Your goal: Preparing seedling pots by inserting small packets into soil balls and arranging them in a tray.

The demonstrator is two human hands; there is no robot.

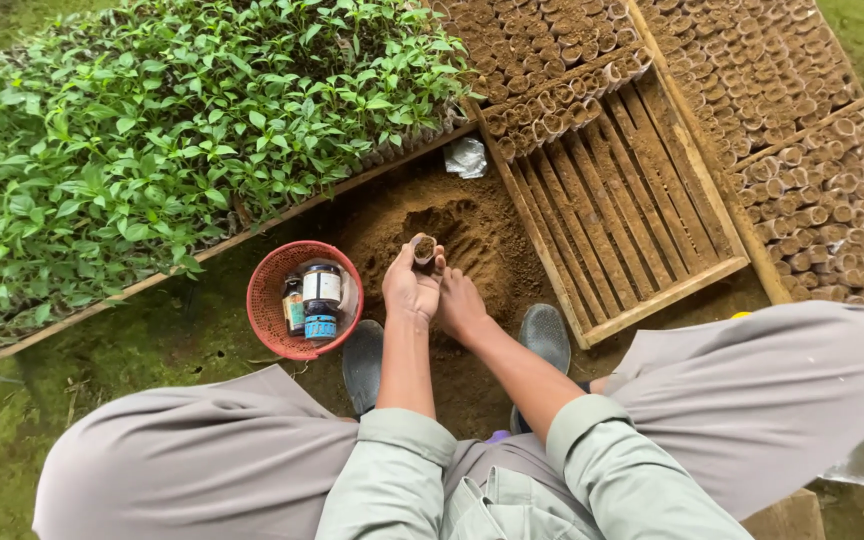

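Left hand [411,287]: raised over the soil heap, fingers closed around a small soil-filled nursery tube [425,249], held upright at the fingertips.
Right hand [460,303]: just beside the left, touching it, palm down towards the loose soil pile [452,235]; whether it grips anything cannot be told.
Left of the hands: a red plastic basket [270,300] holding a dark jar [321,287].
Ahead right: a slatted wooden tray [622,200], its far end stocked with filled tubes [562,105].
Ahead left: a bed of green seedlings [172,130].
Below: the person's dark shoes [546,336] on the ground.

Soil-filled tube [424,249] — left grip [411,285]
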